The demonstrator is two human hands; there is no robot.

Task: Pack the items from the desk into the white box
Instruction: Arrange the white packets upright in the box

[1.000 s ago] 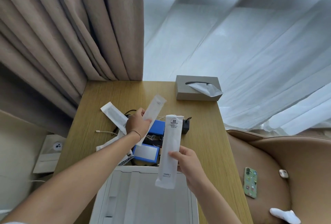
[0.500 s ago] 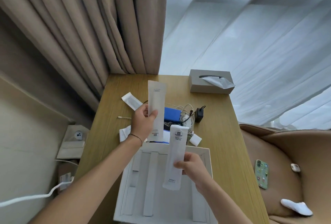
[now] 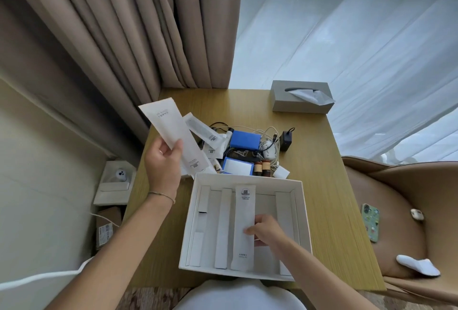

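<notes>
The open white box (image 3: 303, 213) sits at the desk's near edge, with white divider strips inside. My right hand (image 3: 264, 229) is inside the box, fingers pinched on a long white packet (image 3: 244, 225) that lies flat between the dividers. My left hand (image 3: 162, 163) is raised over the desk's left edge and grips a second long white packet (image 3: 173, 133), tilted up to the left. Behind the box lies a pile: another white packet (image 3: 204, 131), a blue box (image 3: 245, 140), a blue-edged white card box (image 3: 238, 167), two small brown bottles (image 3: 262, 167), white cables and a black charger (image 3: 285, 140).
A grey tissue box (image 3: 301, 96) stands at the desk's far right corner. Beige curtains hang at the far left, sheer white ones on the right. A tan chair (image 3: 401, 210) to the right holds a phone (image 3: 371, 221). Boxes sit on the floor at left.
My right hand has lowered its packet into the white box, where it now lies flat. My left hand has lifted its packet away to the left. The view has tilted down and nearer.
</notes>
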